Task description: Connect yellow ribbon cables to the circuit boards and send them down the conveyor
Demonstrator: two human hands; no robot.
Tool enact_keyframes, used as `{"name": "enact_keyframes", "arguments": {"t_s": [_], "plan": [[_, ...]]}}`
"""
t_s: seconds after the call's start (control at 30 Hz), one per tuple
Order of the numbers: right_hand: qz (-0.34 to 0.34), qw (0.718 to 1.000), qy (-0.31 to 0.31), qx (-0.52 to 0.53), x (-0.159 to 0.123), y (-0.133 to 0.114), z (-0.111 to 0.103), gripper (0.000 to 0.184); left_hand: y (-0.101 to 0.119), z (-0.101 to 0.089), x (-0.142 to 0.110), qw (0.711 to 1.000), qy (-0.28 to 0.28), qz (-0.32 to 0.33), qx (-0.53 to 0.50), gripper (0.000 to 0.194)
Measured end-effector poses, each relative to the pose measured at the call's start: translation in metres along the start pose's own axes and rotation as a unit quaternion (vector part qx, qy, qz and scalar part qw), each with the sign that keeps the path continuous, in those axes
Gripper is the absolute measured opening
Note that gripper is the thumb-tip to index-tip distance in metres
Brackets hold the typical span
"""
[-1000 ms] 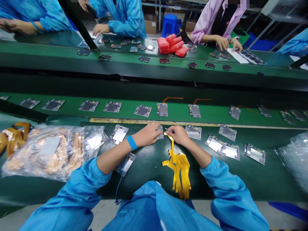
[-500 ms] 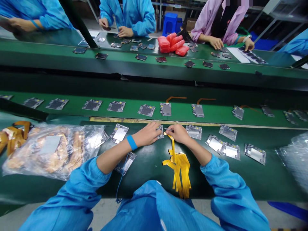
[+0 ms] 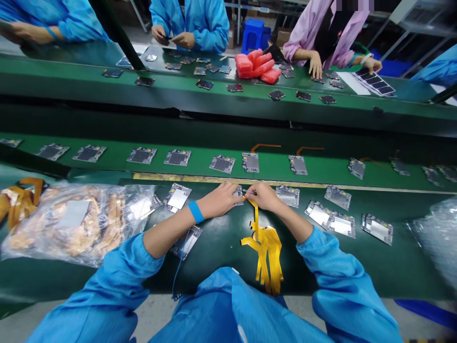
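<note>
My left hand [image 3: 222, 199] is closed over a small circuit board [image 3: 238, 193], its fingers hiding most of the board's left side. At the board's right edge, my right hand [image 3: 263, 196] pinches slim grey metal tweezers [image 3: 250, 192], whose tip points left at the board. A yellow flex cable [image 3: 255, 212] runs from beneath the right fingers down to a pile of yellow flex cables [image 3: 269, 252] on the green bench. Whether the cable's upper end touches the board is hidden by the fingers. A blue band with a cord circles my left wrist.
Circuit boards [image 3: 177, 197] lie on both sides of my hands. Beyond a ledge, the green belt [image 3: 196, 174] carries several more, some with orange cables. A clear bag [image 3: 82, 219] of cables sits left, bubble wrap [image 3: 435, 238] right. Co-workers sit opposite, near red packets [image 3: 244, 65].
Boards on the near belt have shifted right, and those on the far belt left. Opposite, a blue-sleeved co-worker's hands have come together. My own hands stay almost in place.
</note>
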State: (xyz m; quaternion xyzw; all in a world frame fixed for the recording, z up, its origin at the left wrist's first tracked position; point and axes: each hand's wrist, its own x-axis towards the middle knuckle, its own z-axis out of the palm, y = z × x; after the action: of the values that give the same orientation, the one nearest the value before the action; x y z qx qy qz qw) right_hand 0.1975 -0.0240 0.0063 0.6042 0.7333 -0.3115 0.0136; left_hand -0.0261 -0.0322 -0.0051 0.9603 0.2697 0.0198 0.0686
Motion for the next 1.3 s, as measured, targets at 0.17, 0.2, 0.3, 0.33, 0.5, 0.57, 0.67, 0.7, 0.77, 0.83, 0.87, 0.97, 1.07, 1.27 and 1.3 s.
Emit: {"name": "enact_keyframes", "arguments": {"t_s": [0.17,0.2,0.3,0.33,0.5,0.57,0.67,0.7,0.77,0.83,0.87,0.97,1.07,1.27,1.3], "plan": [[0.006,1.000,0.007,-0.030,-0.004,-0.004,0.000,0.018,0.006,-0.003,0.001,0.999,-0.010,-0.004,0.034,0.038],[0.002,0.999,0.010,-0.035,-0.006,-0.004,-0.001,0.018,0.006,-0.003,0.002,0.999,-0.008,-0.008,0.030,0.038],[-0.031,0.998,0.035,-0.047,-0.014,-0.005,-0.004,0.027,0.008,-0.004,0.002,1.000,-0.012,-0.016,0.024,0.035],[-0.048,0.997,0.045,-0.050,-0.015,-0.004,-0.005,0.033,0.008,-0.004,0.002,0.999,-0.016,-0.017,0.025,0.035],[-0.113,0.992,0.044,-0.038,-0.013,-0.003,0.001,0.028,0.008,-0.005,0.003,0.999,-0.018,-0.021,0.026,0.035],[-0.112,0.993,0.038,-0.026,-0.009,-0.002,0.004,0.019,0.009,-0.006,0.004,0.999,-0.023,-0.020,0.034,0.035],[-0.106,0.993,0.034,-0.028,-0.005,0.001,0.005,0.012,0.010,-0.008,0.003,0.999,-0.028,-0.019,0.038,0.035],[-0.107,0.993,0.034,-0.032,-0.004,0.002,0.005,0.011,0.010,-0.008,0.003,0.999,-0.026,-0.020,0.035,0.035],[-0.111,0.992,0.035,-0.042,-0.003,0.004,0.005,0.011,0.010,-0.009,0.002,0.999,-0.021,-0.022,0.024,0.034],[-0.115,0.992,0.036,-0.048,-0.003,0.005,0.005,0.011,0.011,-0.010,0.001,0.999,-0.021,-0.023,0.020,0.035],[-0.117,0.991,0.036,-0.046,-0.003,0.005,0.005,0.011,0.011,-0.011,0.000,0.999,-0.021,-0.026,0.022,0.036],[-0.116,0.992,0.055,-0.009,-0.007,0.008,0.006,0.012,0.013,-0.013,-0.001,0.997,-0.026,-0.057,0.034,0.036],[-0.107,0.985,0.116,0.070,-0.015,0.018,0.007,0.016,0.013,-0.016,-0.001,0.994,-0.039,-0.096,0.036,0.030],[-0.093,0.955,0.203,0.193,-0.042,0.044,0.006,0.028,-0.011,-0.032,0.010,0.986,-0.010,-0.163,0.014,0.031],[-0.086,0.953,0.208,0.202,-0.047,0.046,0.006,0.029,-0.020,-0.038,0.014,0.982,0.003,-0.189,0.014,0.031]]}}
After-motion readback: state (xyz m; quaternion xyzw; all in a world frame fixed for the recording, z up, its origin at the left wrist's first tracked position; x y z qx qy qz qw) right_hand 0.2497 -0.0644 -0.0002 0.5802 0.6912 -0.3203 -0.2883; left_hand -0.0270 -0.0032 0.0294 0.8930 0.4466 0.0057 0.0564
